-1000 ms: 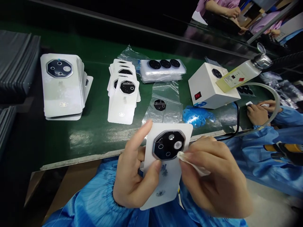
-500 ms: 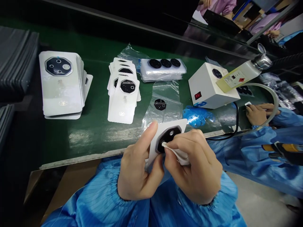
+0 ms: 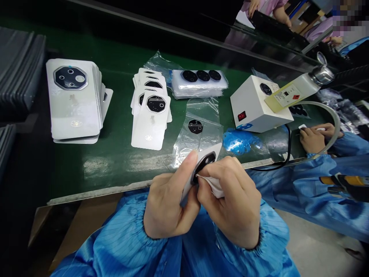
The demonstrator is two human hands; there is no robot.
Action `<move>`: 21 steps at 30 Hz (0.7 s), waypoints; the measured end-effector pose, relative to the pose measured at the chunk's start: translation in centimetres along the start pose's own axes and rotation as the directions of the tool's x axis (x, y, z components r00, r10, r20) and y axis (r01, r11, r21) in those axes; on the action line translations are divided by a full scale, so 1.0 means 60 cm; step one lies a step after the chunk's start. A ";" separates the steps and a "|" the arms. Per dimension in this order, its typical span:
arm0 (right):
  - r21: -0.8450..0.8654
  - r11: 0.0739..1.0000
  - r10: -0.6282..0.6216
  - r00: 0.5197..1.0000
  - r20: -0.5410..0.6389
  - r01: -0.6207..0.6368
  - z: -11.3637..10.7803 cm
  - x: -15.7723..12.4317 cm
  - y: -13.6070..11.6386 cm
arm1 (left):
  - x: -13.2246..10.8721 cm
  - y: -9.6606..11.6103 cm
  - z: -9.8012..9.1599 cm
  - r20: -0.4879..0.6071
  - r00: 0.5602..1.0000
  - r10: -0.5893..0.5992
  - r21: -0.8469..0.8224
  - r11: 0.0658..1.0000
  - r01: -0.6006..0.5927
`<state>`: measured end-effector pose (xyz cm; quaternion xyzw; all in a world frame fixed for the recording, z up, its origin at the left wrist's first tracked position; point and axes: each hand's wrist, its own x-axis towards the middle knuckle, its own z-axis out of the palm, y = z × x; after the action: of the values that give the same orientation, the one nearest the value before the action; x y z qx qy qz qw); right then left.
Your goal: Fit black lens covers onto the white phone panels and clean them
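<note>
My left hand (image 3: pixel 171 202) is closed round a white phone back cover (image 3: pixel 216 149), holding it tilted above the table's front edge. The cover's black camera plate (image 3: pixel 206 161) shows in part behind my fingers. Pinched in my right hand (image 3: pixel 232 200) is a white wiping cloth (image 3: pixel 215 184), its tip touching the camera plate. Just beyond my hands lies a clear plastic bag (image 3: pixel 184 142) with a black octagonal lens plate (image 3: pixel 195 126) on it.
Two stacks of white back covers (image 3: pixel 72 111) (image 3: pixel 148 130) stand left. Behind are bagged black lens plates (image 3: pixel 198 82). On the right are a white box with a red switch (image 3: pixel 253 104), a bottle of yellowish liquid (image 3: pixel 288 94), blue film pieces (image 3: pixel 238 142) and a co-worker's hands (image 3: pixel 313 140).
The back cover has tilted more edge-on, so less of its face and camera plate shows. My right hand has shifted slightly left with the cloth.
</note>
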<state>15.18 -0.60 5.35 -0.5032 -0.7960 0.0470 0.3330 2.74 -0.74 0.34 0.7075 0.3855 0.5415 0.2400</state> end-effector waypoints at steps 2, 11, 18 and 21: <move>-0.026 1.000 -0.004 1.000 0.021 0.005 -0.002 0.001 0.001 | -0.001 -0.001 0.001 0.001 1.000 -0.002 0.020 1.000 0.002; -0.002 1.000 -0.009 0.998 -0.060 0.008 -0.025 -0.008 -0.002 | 0.002 0.007 -0.010 0.098 0.981 -0.168 -0.381 0.904 0.193; 0.218 0.976 -0.004 0.995 -0.096 0.025 -0.044 -0.017 0.009 | 0.005 0.015 -0.011 0.170 0.944 -0.283 -0.672 0.668 0.321; 0.243 0.970 0.006 0.993 -0.117 0.023 -0.045 -0.019 0.010 | 0.005 0.016 -0.011 0.187 0.936 -0.297 -0.671 0.658 0.342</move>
<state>17.50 -1.95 6.67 -0.4569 -0.7654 0.1136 0.4388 2.42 -1.11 1.41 0.5027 0.2651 0.5735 0.5900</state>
